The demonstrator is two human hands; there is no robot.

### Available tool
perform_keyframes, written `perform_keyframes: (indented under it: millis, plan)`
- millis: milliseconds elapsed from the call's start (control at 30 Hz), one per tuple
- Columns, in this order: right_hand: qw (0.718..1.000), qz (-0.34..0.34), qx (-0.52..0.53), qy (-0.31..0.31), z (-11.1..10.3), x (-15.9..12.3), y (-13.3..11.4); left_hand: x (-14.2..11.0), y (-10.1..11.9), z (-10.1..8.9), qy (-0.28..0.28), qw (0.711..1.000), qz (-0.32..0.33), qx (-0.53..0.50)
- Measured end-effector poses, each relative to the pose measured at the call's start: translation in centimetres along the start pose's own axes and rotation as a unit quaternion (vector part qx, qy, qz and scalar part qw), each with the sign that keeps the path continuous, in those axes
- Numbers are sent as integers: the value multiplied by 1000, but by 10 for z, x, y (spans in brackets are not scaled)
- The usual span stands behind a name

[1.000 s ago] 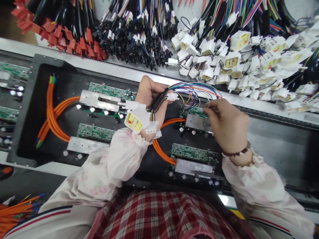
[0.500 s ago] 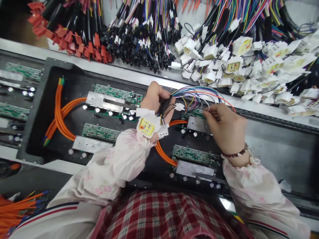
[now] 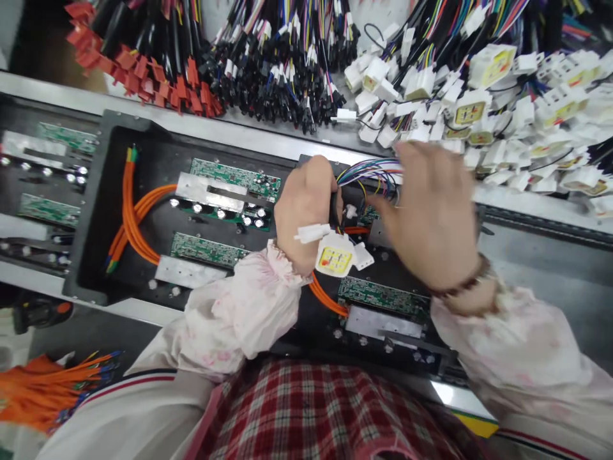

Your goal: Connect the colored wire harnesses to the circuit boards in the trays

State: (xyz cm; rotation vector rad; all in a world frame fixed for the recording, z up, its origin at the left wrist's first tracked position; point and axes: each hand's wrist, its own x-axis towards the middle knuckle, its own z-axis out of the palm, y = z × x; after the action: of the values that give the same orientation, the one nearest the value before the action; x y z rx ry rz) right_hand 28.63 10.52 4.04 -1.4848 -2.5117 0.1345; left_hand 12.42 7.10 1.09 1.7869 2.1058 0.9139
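My left hand [image 3: 306, 207] is closed round the black sleeve of a wire harness, above the black housing [image 3: 163, 294]. White plugs hang from the harness below that hand, among them a large white connector [image 3: 336, 255] with a yellow face. Thin multicoloured wires [image 3: 366, 167] fan out from the sleeve and pass behind my right hand [image 3: 433, 214]. That hand is smeared by motion, with its thumb apart from its stretched fingers. It hides the wire ends and part of a circuit board. Just below lies a green circuit board [image 3: 383, 297] with a metal plate [image 3: 383, 322].
Orange cables [image 3: 129, 211] loop inside the housing at left, beside more circuit boards [image 3: 234, 176]. Along the back hang bundles with red terminals [image 3: 177, 92], black plugs [image 3: 306, 96] and white connectors [image 3: 474, 112]. Loose orange cables [image 3: 43, 390] lie at lower left.
My right hand has lifted away from the wires, its pinch opened out. My left hand has turned, and the hanging white connector has swung to the right.
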Motion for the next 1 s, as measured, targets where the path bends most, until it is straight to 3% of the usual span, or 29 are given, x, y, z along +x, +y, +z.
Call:
perform_keyframes:
  millis: [133, 233, 333, 433, 567, 633, 733, 867, 933, 967, 1000]
  plan:
    - [999, -2, -18, -45, 33, 17, -18, -2, -9, -21, -108, 979, 119, 129]
    - [999, -11, -22, -32, 45, 14, -16, -13, -19, -47, -168, 963, 196, 81]
    - [999, -33, -11, -20, 50, 9, -11, -35, -23, -63, -222, 950, 218, -15]
    - [999, -41, -7, 4, 54, 8, -9, -59, -19, -57, -254, 939, 232, 19]
    - [999, -46, -15, 11, 60, 11, -9, -78, -13, -33, -168, 957, 211, 107]
    - [998, -57, -21, 1, 58, 12, -9, -82, -12, -25, -149, 952, 223, 146]
    - [996, -87, 3, -4, 45, 12, -4, -85, -9, -26, -186, 934, 245, 185]
    - [992, -109, 52, 34, 7, 6, 18, -59, 0, -51, -247, 932, 245, 100]
    - [990, -108, 60, 70, -13, 1, 34, -19, 3, -67, -259, 927, 268, 47]
    - [989, -107, 55, 86, -22, -2, 41, 9, 2, -74, -238, 939, 245, 29]
    - [988, -103, 50, 102, -29, -4, 48, 41, -1, -78, -186, 967, 174, 13]
